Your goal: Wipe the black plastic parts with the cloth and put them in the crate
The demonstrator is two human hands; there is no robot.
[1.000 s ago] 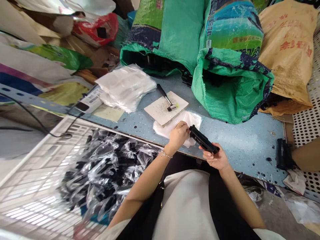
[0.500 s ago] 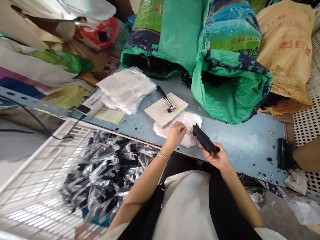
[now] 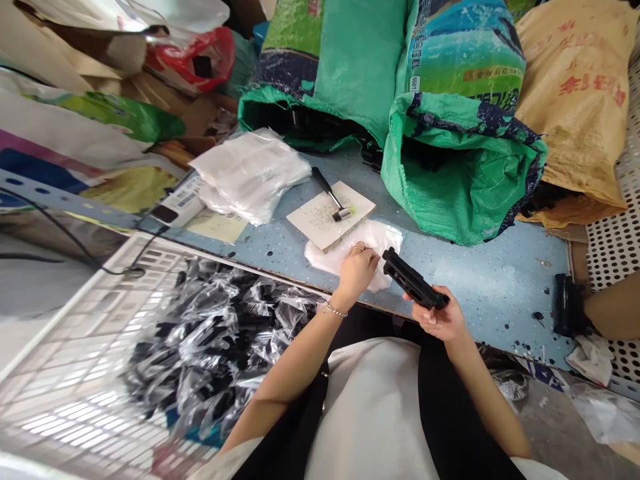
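Observation:
My right hand (image 3: 440,318) grips a long black plastic part (image 3: 410,286) by its near end, holding it above the front edge of the blue speckled table (image 3: 480,280). My left hand (image 3: 357,269) is closed in a pinch on the top clear plastic bag (image 3: 357,243) of a small pile lying flat on the table, just left of the black part. Behind the pile lies a small hammer (image 3: 330,197) on a pale square board (image 3: 330,217).
A white crate (image 3: 65,373) full of bagged black parts (image 3: 215,340) stands at my left. Two open green woven sacks (image 3: 450,147) and a brown sack (image 3: 580,100) line the back. A stack of clear bags (image 3: 250,173) lies back left. Another person's arm (image 3: 610,307) rests at right.
My left hand has shifted slightly on the pile of bags, pinching at its top sheet. My right hand has drawn the black part a little to the right.

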